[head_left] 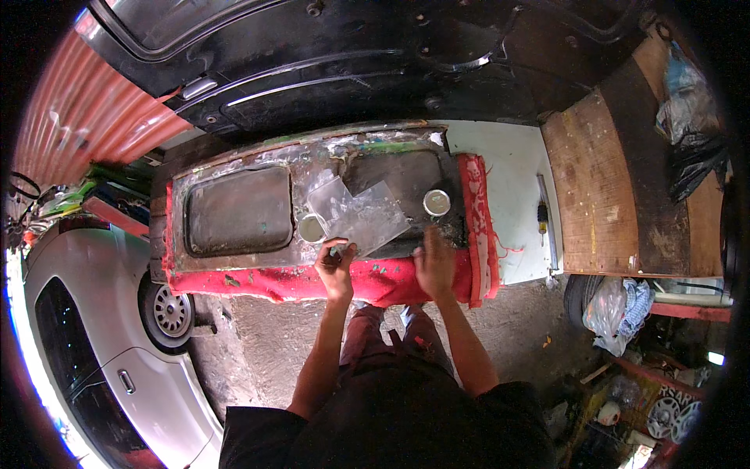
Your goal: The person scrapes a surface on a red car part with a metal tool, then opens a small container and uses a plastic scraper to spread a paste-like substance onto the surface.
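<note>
My left hand [336, 270] is at the near edge of the bench, its fingers curled and its thumb against the near corner of a clear plastic sheet [378, 209], which it seems to pinch. The creased sheet spreads over the worn dark panel. Just beyond my left fingers stands a small round tin [312, 228] with pale contents. My right hand [435, 264] hovers to the right of the sheet, over the red cloth edge; its fingers are blurred. Farther out, a second small tin [437, 203] with a light top rests on the panel.
Red cloth [375, 281] hangs over the bench's near edge. To the right are a long-shafted tool [542, 219] on a pale surface and a wooden board [594, 187]. A large black vehicle panel [351, 70] rises behind. A silver car [117, 344] stands at left.
</note>
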Available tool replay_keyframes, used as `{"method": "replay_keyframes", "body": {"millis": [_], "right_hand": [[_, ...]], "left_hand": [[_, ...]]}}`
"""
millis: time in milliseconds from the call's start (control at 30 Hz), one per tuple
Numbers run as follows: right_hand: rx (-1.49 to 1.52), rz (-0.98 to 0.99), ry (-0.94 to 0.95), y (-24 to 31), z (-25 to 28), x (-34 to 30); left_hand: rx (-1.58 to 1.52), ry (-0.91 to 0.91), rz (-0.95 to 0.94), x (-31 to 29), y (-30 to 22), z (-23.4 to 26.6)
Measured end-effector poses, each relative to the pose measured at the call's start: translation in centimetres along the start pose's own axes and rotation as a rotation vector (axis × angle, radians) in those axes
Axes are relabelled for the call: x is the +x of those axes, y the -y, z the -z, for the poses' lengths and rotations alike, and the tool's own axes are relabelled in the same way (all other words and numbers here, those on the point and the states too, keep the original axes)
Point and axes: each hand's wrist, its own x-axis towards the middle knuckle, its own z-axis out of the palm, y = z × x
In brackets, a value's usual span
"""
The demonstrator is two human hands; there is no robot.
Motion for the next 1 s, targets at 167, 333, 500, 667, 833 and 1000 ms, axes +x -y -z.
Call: {"method": "replay_keyframes", "body": {"millis": [167, 333, 500, 667, 833, 1000], "right_hand": [[-0.163, 0.000, -0.033, -3.0, 1.1, 0.3], [-0.104, -0.180, -0.168, -6.0, 1.6, 4.7], [-0.078, -0.035, -0.137, -7.3, -0.9, 8.7], [-0.154, -0.125, 0.003, -8.0, -2.1, 9.5], [-0.052, -0.079, -0.032, -6.5, -1.6, 10.5], [0.101, 0.077, -0.015, -1.2, -3.2, 12.6]], "left_hand": [[0.105, -0.014, -0.024, 0.4, 0.4, 0.3], [0.033, -0.070, -0.047, 0.1, 0.7, -0.3], [0.032, -0.096, -0.069, -0.3, 0.6, -0.7], [0.008, -0.175, -0.086, -0.9, -0.2, -0.8], [0.018, -0.287, -0.125, -1.0, -1.0, 0.3], [0.015, -0.429, -0.159, 0.0, -1.7, 3.1]]}}
